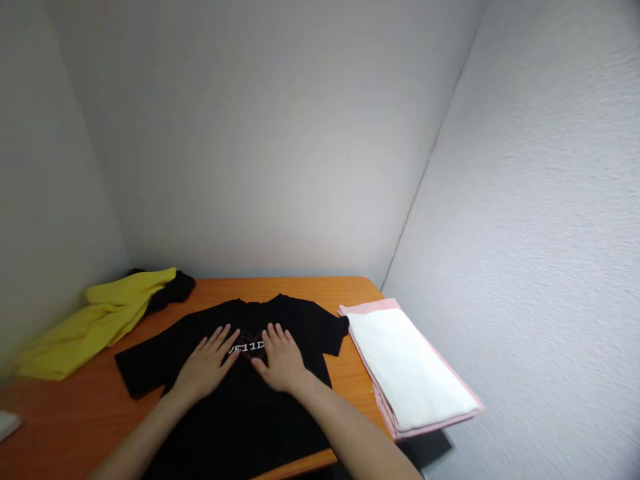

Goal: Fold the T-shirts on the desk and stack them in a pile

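Note:
A black T-shirt (pixel 235 413) lies spread out on the wooden table, its neckline toward the back wall and its lower part toward me. White lettering and a thin reddish heart outline mark its chest, partly covered by my hands. My left hand (pixel 207 363) rests flat on the shirt, left of the print, fingers stretched out. On the other side of the print, my right hand (pixel 281 357) also presses flat with its fingers extended. The shirt's right sleeve (pixel 333 333) reaches close to a folded stack of cloth.
Folded white and pink cloth (pixel 410 370) lies along the table's right edge, overhanging it. A yellow garment (pixel 107 320) and a dark one (pixel 175 288) are heaped at the back left. A white object (pixel 7 423) shows at the left. Walls enclose the wooden table (pixel 220 288).

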Motion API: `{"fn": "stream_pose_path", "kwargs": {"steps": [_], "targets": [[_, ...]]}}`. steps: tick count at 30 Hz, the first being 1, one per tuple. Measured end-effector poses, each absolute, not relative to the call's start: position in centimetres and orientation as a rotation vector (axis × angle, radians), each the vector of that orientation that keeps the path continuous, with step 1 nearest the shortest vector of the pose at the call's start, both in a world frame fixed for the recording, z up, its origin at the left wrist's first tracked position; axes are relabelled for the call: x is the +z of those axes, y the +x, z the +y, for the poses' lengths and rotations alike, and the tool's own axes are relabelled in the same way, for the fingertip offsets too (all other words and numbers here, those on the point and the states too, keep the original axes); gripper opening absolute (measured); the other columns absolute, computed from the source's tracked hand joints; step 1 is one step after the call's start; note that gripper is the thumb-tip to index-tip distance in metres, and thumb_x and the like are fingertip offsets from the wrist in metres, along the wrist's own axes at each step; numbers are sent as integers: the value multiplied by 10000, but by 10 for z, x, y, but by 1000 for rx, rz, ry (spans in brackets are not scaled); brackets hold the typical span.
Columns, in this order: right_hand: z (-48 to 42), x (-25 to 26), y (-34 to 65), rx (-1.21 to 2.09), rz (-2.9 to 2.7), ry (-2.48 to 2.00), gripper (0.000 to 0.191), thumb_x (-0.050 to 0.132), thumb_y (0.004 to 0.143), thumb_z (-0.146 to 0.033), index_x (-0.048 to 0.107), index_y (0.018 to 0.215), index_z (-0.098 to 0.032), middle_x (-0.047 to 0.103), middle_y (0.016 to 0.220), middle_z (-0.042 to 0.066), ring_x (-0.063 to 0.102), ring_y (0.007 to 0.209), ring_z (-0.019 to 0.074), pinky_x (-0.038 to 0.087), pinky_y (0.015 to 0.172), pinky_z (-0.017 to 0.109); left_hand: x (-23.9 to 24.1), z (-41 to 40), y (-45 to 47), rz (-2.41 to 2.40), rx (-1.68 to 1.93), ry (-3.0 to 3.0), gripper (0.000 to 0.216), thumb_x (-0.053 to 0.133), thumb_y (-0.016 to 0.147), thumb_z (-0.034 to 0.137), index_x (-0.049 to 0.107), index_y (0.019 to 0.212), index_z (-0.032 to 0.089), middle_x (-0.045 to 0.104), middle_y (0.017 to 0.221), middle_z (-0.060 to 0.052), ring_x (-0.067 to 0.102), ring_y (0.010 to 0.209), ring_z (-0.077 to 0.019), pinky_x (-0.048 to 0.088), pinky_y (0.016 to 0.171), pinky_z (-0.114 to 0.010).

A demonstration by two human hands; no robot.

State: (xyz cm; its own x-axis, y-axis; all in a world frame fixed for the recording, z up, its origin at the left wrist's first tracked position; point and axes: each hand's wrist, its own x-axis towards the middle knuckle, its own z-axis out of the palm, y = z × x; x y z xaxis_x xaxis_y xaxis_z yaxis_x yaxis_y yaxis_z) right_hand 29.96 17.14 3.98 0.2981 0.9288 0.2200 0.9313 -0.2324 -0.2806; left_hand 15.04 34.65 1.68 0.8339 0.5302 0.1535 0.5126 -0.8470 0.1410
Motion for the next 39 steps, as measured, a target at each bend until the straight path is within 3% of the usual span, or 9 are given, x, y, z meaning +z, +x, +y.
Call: {"fn": "stream_pose_path", "kwargs": {"steps": [15,26,31,33,35,37,39], "targets": [[130,45,312,-16,-1567,-2281,667,342,973,-503,309,1485,-77,204,1570,134,137,1463,260,161,1193,434,15,364,135,750,305,2928,578,283,951,510,323,1468,256,254,1568,-58,222,1454,-213,217,1190,-456],[93,46,274,27,-1762,-2142,731,292,956,-621,249,1511,-146,176,1580,110,103,1470,252,122,1196,483,11,364,135,767,291,2973,583,297,938,474,310,1474,243,230,1573,-26,210,1458,-204,202,1198,-459],[109,57,310,79,-1619,-2092,657,369,962,-535,323,1482,-135,276,1557,102,230,1444,211,249,1168,380,31,314,135,657,480,3041,534,431,906,443,479,1394,235,328,1537,-54,244,1444,-305,143,1200,-556],[121,69,342,-33,-1434,-2189,592,404,958,-458,375,1453,-136,377,1511,106,325,1405,199,301,1138,351,37,268,135,440,529,2987,510,431,916,474,452,1403,326,341,1530,-8,318,1417,-296,228,1187,-543],[134,82,378,-128,-1258,-2319,535,403,953,-399,428,1417,-133,474,1440,126,414,1351,209,335,1107,358,35,217,141,181,561,2916,576,428,925,492,280,1471,382,308,1539,4,392,1382,-249,365,1143,-450],[147,89,410,-133,-1164,-2415,516,373,955,-369,463,1383,-95,531,1373,173,481,1295,238,373,1064,381,22,173,155,-122,628,2909,695,480,902,515,174,1502,346,341,1515,-42,437,1351,-242,452,1079,-373],[159,89,433,-104,-1138,-2473,513,353,952,-353,492,1349,-58,552,1334,215,517,1258,266,399,1027,401,1,144,174,-184,767,2943,634,432,948,413,162,1511,304,461,1434,-73,513,1286,-217,507,1009,-308]]}}
